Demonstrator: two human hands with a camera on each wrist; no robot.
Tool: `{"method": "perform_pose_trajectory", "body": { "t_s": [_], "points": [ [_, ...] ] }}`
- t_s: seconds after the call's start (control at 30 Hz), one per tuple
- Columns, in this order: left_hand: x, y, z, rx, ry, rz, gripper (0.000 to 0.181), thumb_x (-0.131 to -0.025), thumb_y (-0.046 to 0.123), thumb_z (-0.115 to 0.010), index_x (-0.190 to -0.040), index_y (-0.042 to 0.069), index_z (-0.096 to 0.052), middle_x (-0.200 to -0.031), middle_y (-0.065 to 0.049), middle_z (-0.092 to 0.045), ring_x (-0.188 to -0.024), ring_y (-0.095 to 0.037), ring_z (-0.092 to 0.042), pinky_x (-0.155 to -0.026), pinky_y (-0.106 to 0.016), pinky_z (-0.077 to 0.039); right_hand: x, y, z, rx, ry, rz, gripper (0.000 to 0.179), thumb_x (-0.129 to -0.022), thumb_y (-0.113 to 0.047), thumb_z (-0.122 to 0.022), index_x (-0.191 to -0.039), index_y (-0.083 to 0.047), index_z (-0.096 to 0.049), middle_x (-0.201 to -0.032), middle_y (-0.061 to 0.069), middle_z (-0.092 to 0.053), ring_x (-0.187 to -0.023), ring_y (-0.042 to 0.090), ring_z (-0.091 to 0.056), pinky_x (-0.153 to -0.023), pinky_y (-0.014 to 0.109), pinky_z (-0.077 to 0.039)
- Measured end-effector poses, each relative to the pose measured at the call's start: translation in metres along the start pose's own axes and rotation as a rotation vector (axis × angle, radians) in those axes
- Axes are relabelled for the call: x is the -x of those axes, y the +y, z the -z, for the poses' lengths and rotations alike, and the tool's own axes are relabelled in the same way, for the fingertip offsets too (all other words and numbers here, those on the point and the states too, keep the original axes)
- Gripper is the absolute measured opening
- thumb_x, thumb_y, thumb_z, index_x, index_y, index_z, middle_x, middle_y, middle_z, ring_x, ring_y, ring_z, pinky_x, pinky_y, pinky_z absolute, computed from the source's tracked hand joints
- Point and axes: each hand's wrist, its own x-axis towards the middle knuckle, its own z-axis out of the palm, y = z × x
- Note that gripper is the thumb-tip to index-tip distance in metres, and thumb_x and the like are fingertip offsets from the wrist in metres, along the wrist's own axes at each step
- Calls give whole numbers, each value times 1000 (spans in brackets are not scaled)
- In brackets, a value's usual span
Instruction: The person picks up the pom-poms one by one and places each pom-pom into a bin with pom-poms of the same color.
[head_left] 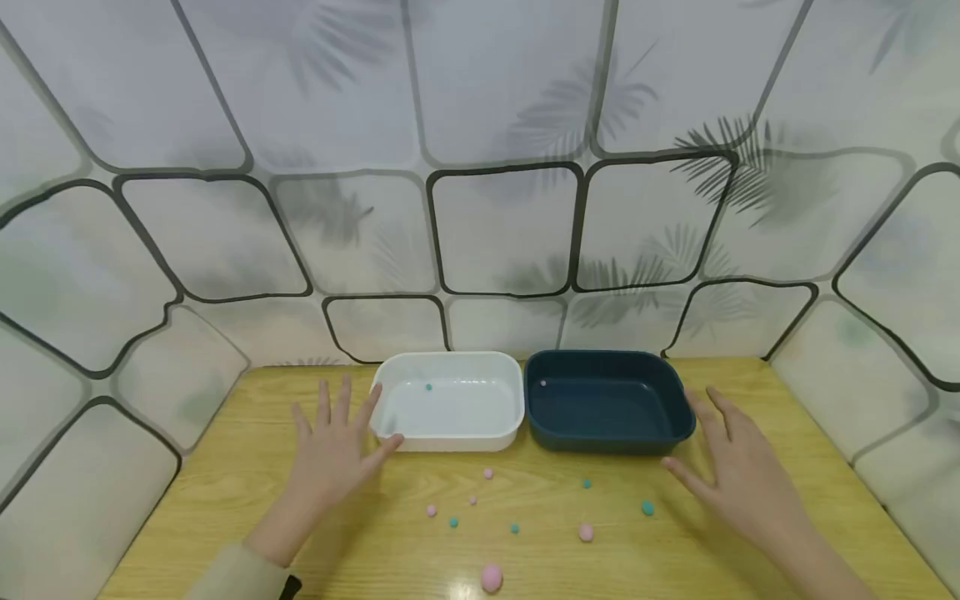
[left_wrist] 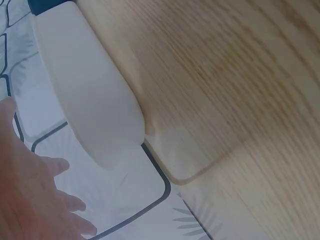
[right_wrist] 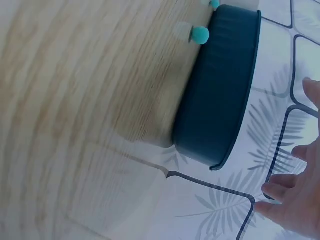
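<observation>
A white dish and a dark blue dish stand side by side at the back of the table. My left hand, fingers spread, is at the white dish's left end, its thumb and index finger overlapping the rim in the head view. At the dark blue dish's right end is my right hand, fingers apart and holding nothing. One teal ball lies in the white dish, and a small pink ball in the dark blue one. In the right wrist view a teal ball sits beside the dark blue dish.
Several pink and teal balls of different sizes are scattered in front of the dishes, among them a large pink ball near the front and a teal ball towards the right. A patterned wall covering rises behind the wooden table.
</observation>
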Motion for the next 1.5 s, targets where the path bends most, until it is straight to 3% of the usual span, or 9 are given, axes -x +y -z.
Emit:
{"method": "perform_pose_trajectory", "body": {
  "t_s": [0.27,0.5,0.6,0.73,0.8,0.9,1.13,1.3,1.5],
  "points": [
    [-11,-5,-1,21,7,-17,84,-100,61,-60,-167,16,-35,-173,-33,-17,-158,-62,-16,-123,-82,-14,6,-10,8,-116,91,51,83,-88,-36,-86,-155,-4,-49,-145,26,-55,-125,48,-54,-97,63,-46],
    [-20,-8,-5,21,7,-40,83,-102,60,-59,-168,16,-34,-173,-33,-19,-160,-58,-15,-128,-75,-18,14,-23,11,-215,29,-39,67,-93,-28,-83,-151,-9,-55,-138,19,-61,-120,40,-58,-89,64,-52],
    [-23,-8,-6,17,-3,-56,83,-102,59,-58,-168,14,-34,-173,-32,-19,-161,-56,-13,-128,-74,-19,18,-25,8,-229,18,-45,62,-93,-25,-83,-148,-11,-59,-131,12,-65,-113,32,-61,-88,46,-55],
    [-27,-10,-10,-2,-22,-83,84,-102,60,-58,-167,13,-34,-174,-32,-17,-161,-55,-12,-128,-73,-21,23,-27,1,-279,46,-23,51,-92,-16,-83,-139,-12,-65,-124,5,-70,-107,15,-61,-89,13,-47],
    [-28,-10,-13,-10,-31,-95,84,-102,60,-58,-167,12,-34,-174,-31,-16,-161,-55,-12,-128,-72,-22,25,-29,-3,-314,62,-2,47,-90,-11,-83,-135,-11,-68,-122,3,-71,-106,6,-60,-91,4,-43],
    [-30,-11,-17,-10,-41,-115,84,-102,59,-58,-167,11,-34,-175,-29,-15,-162,-54,-12,-129,-70,-23,27,-29,-10,-352,59,20,41,-90,-6,-82,-129,-9,-71,-118,3,-73,-105,0,-59,-90,4,-46],
    [-33,-11,-23,-25,-42,-162,84,-103,57,-59,-166,7,-35,-172,-31,-23,-161,-52,-20,-128,-68,-28,29,-25,-22,-426,-56,-45,25,-94,-11,-81,-118,-10,-75,-112,0,-74,-96,-1,-65,-77,25,-61],
    [-32,-10,-27,2,-81,-168,85,-104,55,-57,-166,3,-32,-173,-31,-22,-161,-51,-22,-129,-66,-28,32,-20,-29,-543,-120,-53,25,-93,-5,-79,-118,-6,-74,-110,5,-74,-94,-7,-62,-74,23,-61],
    [-31,-9,-30,34,-106,-162,88,-106,55,-54,-164,-7,-28,-173,-29,-19,-162,-48,-22,-130,-62,-28,33,-16,-36,-584,-191,-96,25,-92,-8,-81,-116,-4,-74,-110,7,-74,-90,-9,-62,-73,22,-60]
  ]
}}
